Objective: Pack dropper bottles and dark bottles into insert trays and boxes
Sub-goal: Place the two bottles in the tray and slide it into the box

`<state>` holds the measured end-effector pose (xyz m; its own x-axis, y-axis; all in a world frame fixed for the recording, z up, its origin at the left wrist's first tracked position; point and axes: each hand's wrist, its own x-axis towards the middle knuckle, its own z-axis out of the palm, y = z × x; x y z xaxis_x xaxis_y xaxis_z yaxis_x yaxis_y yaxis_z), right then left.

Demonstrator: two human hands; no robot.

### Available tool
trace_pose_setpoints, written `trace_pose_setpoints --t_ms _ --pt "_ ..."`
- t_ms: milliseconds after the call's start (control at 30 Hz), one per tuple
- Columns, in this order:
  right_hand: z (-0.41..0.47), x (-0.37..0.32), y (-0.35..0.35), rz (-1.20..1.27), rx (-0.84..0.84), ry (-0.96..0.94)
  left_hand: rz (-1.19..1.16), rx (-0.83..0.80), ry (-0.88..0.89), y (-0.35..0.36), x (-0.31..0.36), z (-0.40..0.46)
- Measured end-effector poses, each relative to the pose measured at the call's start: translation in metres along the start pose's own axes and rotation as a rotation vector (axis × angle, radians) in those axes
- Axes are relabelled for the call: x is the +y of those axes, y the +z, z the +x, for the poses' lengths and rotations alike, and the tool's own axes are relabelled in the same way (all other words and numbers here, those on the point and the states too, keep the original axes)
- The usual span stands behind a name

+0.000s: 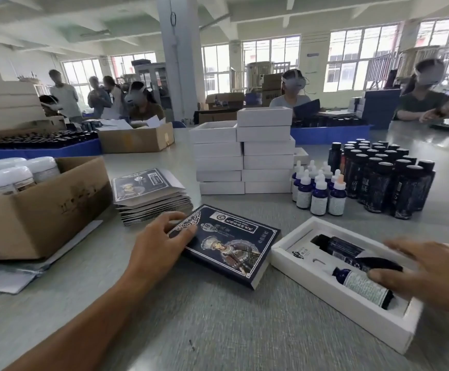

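Observation:
A white insert tray lies on the table at the lower right. In it lie a dark bottle and a blue dropper bottle, side by side. My right hand reaches over the tray with fingers spread, its thumb tip touching the dropper bottle's label. A dark printed box lies left of the tray. My left hand rests on the box's near left corner, thumb on its top face, fingers at its far edge.
Upright dropper bottles and dark bottles stand at the back right. Two stacks of white trays rise behind the box, and a pile of flat printed boxes lies on the left. A cardboard carton holds white-capped bottles. Other workers sit across the table.

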<state>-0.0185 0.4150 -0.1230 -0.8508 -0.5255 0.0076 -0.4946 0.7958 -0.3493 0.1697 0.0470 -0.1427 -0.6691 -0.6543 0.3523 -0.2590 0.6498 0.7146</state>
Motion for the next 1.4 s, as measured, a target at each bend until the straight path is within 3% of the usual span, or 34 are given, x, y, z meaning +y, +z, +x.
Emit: trace_pose_setpoints --t_ms 167,567,867,1400 --pt "-0.008 -0.015 -0.005 0.069 0.005 -0.04 -0.191 0.102 0.001 -0.003 0.0 0.003" --pt "-0.007 -0.014 -0.002 0.18 0.03 -0.045 -0.112 0.084 0.004 0.013 -0.011 0.004" --pt "-0.01 -0.019 0.003 0.227 -0.091 -0.226 -0.157 0.071 0.04 0.018 -0.007 -0.002" --pt "-0.007 -0.014 -0.008 0.288 -0.18 -0.242 -0.182 0.059 0.017 0.02 -0.007 0.001"
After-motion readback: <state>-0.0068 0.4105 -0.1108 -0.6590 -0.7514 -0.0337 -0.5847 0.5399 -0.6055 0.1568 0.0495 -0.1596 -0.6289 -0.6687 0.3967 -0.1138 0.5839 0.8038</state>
